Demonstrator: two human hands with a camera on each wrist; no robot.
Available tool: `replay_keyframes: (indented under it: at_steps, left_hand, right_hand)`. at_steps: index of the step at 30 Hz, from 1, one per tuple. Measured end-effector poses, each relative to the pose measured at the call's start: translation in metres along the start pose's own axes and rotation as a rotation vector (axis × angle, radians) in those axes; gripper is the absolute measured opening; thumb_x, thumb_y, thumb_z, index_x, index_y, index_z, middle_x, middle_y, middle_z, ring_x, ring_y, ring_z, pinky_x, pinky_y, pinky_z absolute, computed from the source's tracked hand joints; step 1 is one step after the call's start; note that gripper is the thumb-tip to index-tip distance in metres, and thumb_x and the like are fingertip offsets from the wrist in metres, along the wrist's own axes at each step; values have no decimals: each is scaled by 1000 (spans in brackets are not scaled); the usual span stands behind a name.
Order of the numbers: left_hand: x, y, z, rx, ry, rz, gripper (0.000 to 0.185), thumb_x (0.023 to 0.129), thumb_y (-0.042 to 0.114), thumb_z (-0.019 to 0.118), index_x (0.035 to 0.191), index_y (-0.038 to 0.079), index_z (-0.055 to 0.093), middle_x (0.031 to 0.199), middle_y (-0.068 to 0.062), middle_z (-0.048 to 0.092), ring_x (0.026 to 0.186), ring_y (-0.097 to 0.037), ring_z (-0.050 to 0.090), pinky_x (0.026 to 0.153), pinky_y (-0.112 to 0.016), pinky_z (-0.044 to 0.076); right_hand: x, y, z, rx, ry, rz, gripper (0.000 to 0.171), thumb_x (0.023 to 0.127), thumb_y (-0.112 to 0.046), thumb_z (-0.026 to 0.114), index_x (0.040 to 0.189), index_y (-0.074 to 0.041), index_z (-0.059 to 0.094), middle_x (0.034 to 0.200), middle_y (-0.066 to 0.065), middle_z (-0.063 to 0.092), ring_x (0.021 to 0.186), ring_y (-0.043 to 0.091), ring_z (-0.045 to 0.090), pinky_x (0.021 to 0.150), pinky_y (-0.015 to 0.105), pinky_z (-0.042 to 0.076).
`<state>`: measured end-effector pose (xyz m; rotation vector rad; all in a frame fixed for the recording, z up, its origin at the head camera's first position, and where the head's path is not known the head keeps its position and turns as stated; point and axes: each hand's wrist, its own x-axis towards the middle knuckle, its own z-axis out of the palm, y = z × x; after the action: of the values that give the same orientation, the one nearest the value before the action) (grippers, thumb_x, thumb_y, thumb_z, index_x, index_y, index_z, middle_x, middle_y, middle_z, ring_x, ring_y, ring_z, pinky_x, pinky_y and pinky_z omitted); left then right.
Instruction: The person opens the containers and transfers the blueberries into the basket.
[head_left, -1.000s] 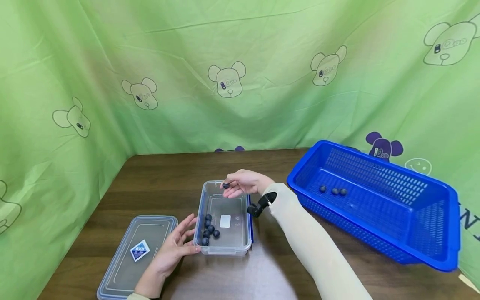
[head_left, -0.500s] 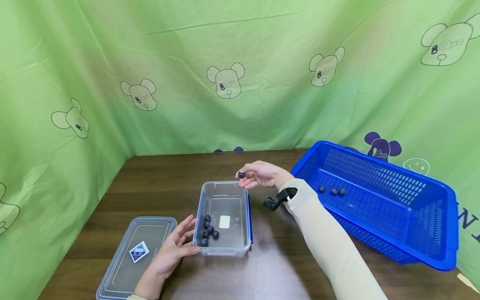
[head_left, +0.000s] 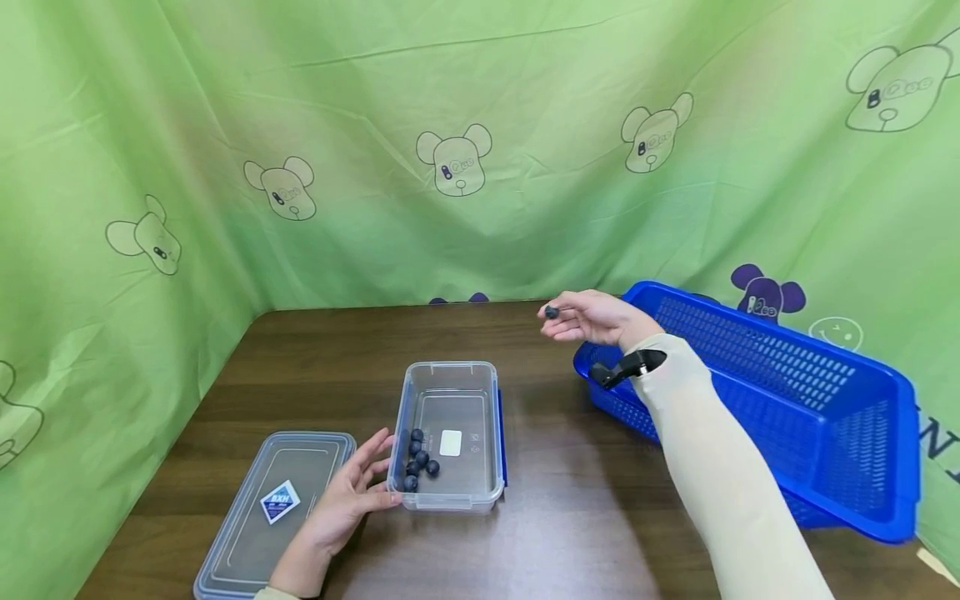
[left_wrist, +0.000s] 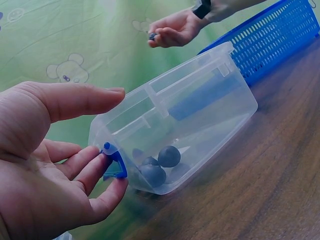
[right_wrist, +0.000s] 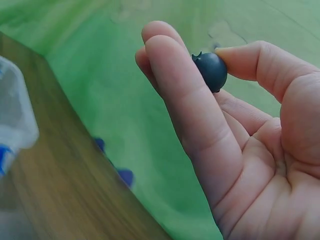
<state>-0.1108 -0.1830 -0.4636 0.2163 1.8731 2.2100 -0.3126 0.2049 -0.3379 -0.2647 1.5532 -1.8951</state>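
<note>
My right hand (head_left: 596,317) pinches a blueberry (head_left: 551,312) over the table, left of the blue basket's near-left corner. The right wrist view shows this blueberry (right_wrist: 212,71) between thumb and fingers, its crown visible. Beside the clear plastic food container (head_left: 468,479), my left hand (head_left: 341,508) rests with its fingers against the left side and its thumb by the front corner. Its fingertips touch a blue latch (left_wrist: 117,165) in the left wrist view, where the thumb stands apart from them. Several blueberries (head_left: 422,458) lie in the container's left front part.
A clear lid (head_left: 247,550) with a blue-white label lies on the left, partly under my left forearm. The blue perforated basket (head_left: 847,433) stands at the right; my right sleeve hides part of its inside. A green printed curtain (head_left: 360,217) hangs behind the brown table (head_left: 322,358).
My right hand has moved right and away from over the container, carrying the blueberry. The blueberries in the basket are now hidden behind the right arm. My left hand and the container stay put.
</note>
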Motion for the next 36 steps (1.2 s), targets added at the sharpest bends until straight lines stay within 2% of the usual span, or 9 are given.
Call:
replay_keyframes:
  at_steps: [8,14,17,20,24,27,30,33,36]
  left_hand:
    - [-1,-1,0,-5,6,-13,98,74,-14,70,154,-9,14,157,-30,20,121,-18,45,96,-28,44]
    - [-1,-2,-1,-1,12,-18,97,74,-14,70,154,-9,15,157,-29,20,122,-20,44,97,-28,44]
    - [-1,-3,-2,-1,9,-17,97,75,-14,70,154,-9,15,157,-29,20,123,-20,44,97,-28,44]
    - [-2,-3,-3,-1,5,-15,97,75,-13,71,154,-9,15,157,-30,20,124,-21,44,97,-28,44]
    - [-2,-4,-3,-3,5,-13,97,75,-13,71,154,-10,15,157,-30,19,123,-20,44,97,-28,44]
    - [-1,-4,-3,-5,6,-9,97,75,-14,71,154,-10,14,157,-30,19,122,-18,45,97,-27,44]
    - [0,-4,-3,-4,4,-1,97,75,-13,70,154,-9,14,157,-30,19,121,-18,45,96,-27,44]
    - [1,-3,-3,-2,2,5,97,75,-13,71,154,-9,15,157,-30,20,122,-18,45,97,-28,44]
    - [1,-2,-3,-1,0,5,97,75,-13,71,154,-9,15,157,-30,20,124,-20,44,97,-28,44]
  right_hand:
    - [-31,-4,-50,107,-38,-5,47,105,-5,25,99,3,71,90,14,73,82,18,72,78,25,56]
    - [-50,8,-91,190,-20,18,52,105,-5,21,99,5,72,93,15,73,87,20,72,81,26,56]
    - [-56,20,-107,209,-5,51,53,106,-6,21,99,4,72,95,15,74,89,20,72,84,27,55]
    - [-61,31,-119,205,35,128,52,106,-7,22,99,3,72,96,15,73,91,20,72,87,27,53]
    - [-63,42,-125,144,163,251,42,105,-5,32,93,1,72,95,15,72,88,20,72,89,27,52]
    - [-63,46,-123,50,279,305,26,102,-2,46,93,1,70,96,15,71,84,20,72,87,28,54]
    - [-61,47,-119,-28,370,351,7,97,0,58,98,3,63,95,17,70,81,20,73,84,27,55]
    - [-60,49,-115,-95,421,392,11,94,-1,64,102,4,59,89,18,70,76,20,73,80,27,56]
    - [-59,49,-112,-155,448,424,9,92,-3,67,98,3,65,85,17,71,73,19,73,76,27,57]
